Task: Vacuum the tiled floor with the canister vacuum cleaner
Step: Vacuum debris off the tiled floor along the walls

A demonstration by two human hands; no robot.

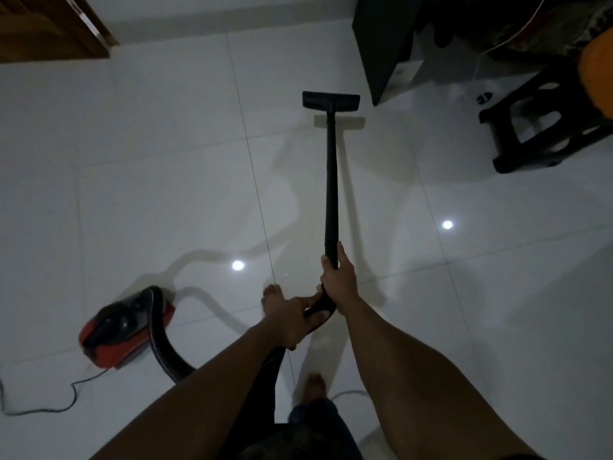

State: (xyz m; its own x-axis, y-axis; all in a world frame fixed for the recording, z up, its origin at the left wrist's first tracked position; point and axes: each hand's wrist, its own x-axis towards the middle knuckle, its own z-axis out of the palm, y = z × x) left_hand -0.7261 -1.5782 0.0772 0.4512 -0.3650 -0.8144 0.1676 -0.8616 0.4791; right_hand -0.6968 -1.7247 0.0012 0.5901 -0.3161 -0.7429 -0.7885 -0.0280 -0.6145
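A black vacuum wand [331,180] runs from my hands forward to a flat black floor head [330,100] resting on the glossy white tiled floor [166,167]. My right hand [337,277] is wrapped around the wand's lower end. Just behind it, my left hand [291,318] grips the curved handle where the hose joins. The black hose [162,346] loops left and back to the red and black canister [124,330] standing on the tiles at my left. My bare feet show under my arms.
A dark stool [544,127] and a black cabinet [384,44] stand at the far right. A brown wooden door [49,24] is at the far left. The power cord [49,403] trails on the floor behind the canister.
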